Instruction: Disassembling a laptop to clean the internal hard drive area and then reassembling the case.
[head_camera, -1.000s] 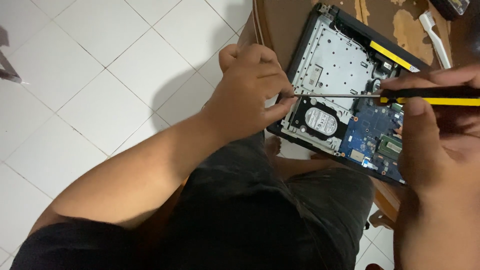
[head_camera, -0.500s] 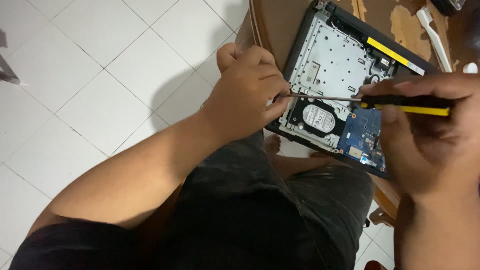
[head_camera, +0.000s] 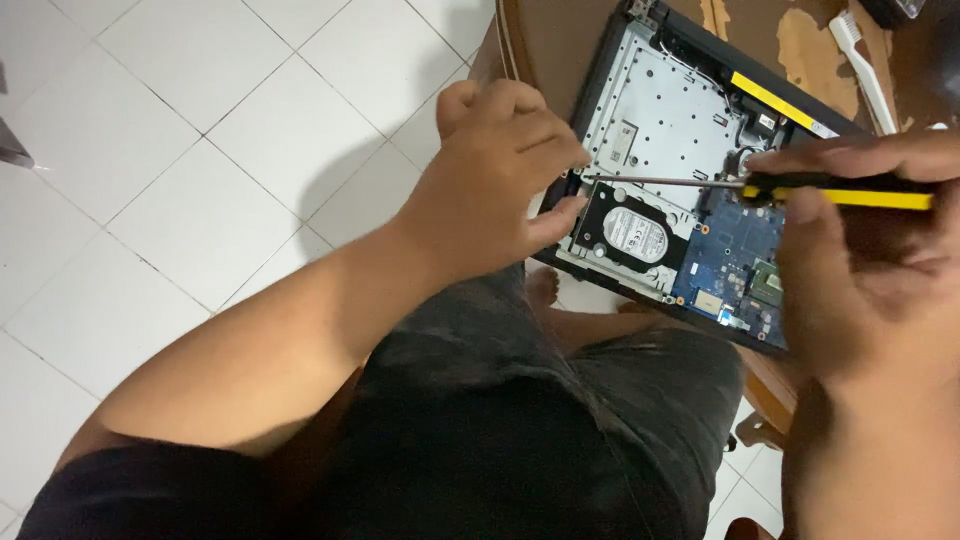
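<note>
Under left hand (head_camera: 500, 170), screwdriver (head_camera: 760, 185) tip hidden, laptop (head_camera: 680, 120) cropped

The person wears a black short-sleeved top; its sleeve (head_camera: 130, 490) ends above the elbow at the near left, leaving the whole forearm bare. Lower down come dark charcoal shorts (head_camera: 520, 420) of a faded, slightly mottled fabric, with creases running across the lap and a hem that stops at the thigh toward the right. Both hands are bare: the left hand (head_camera: 500, 175) shows no ring, watch or glove, and the right hand (head_camera: 860, 260), broad and close to the camera at the right edge, is likewise without any covering. The wrists carry no bands or straps.
</note>
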